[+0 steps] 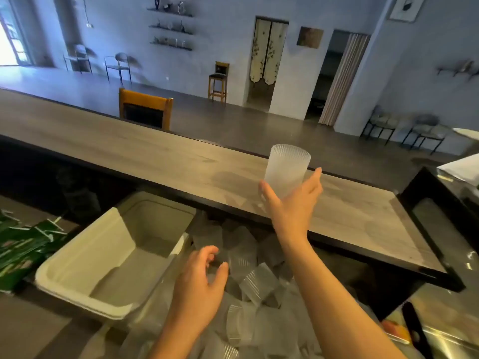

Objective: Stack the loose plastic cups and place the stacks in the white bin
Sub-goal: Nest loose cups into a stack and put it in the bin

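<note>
A ribbed translucent plastic cup stands upside down on the wooden counter top. My right hand reaches up to it, thumb and fingers spread around its lower rim. Several loose clear cups lie in a heap below the counter. Over that heap hovers my left hand, fingers loosely curled and holding nothing. The white bin sits to the left of the heap, and nothing shows inside it.
Green packets with white straws lie at the far left. A black-framed glass case stands at the counter's right end. A dark handle lies on a steel surface at the lower right. Chairs and stools stand in the room beyond.
</note>
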`<state>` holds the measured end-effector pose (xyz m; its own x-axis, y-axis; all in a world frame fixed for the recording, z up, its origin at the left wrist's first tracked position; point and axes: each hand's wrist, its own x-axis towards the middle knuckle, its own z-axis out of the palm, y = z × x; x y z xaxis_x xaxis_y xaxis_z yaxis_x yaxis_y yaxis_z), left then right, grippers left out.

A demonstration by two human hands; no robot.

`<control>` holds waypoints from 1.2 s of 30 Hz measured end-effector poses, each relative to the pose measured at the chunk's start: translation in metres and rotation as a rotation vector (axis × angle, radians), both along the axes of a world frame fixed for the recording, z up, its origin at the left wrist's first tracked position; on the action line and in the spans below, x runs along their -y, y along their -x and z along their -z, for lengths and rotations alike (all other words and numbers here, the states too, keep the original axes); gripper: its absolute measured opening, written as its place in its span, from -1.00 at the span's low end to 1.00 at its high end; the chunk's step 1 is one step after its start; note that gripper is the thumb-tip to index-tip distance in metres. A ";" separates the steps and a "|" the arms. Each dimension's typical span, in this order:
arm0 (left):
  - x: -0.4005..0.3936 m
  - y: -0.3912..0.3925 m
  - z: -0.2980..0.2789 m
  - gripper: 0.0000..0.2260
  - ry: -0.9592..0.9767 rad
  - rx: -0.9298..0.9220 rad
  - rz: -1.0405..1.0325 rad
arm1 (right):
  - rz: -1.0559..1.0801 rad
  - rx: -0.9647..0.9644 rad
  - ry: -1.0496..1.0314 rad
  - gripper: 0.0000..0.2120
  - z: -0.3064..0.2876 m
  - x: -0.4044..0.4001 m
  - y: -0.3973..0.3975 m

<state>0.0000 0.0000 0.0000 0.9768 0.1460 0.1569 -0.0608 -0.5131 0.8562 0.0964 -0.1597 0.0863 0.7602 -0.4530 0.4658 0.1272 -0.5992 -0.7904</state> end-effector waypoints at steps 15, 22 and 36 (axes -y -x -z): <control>0.007 -0.061 0.031 -0.13 -0.193 -0.281 -0.189 | -0.066 0.084 -0.074 -0.05 0.003 0.005 -0.021; 0.027 -0.092 0.036 -0.20 -0.099 -0.381 -0.308 | -0.131 0.090 0.001 -0.11 0.001 0.014 -0.003; 0.028 -0.105 0.041 -0.31 -0.243 -0.386 -0.323 | -0.155 0.129 -0.035 -0.13 0.001 0.036 0.041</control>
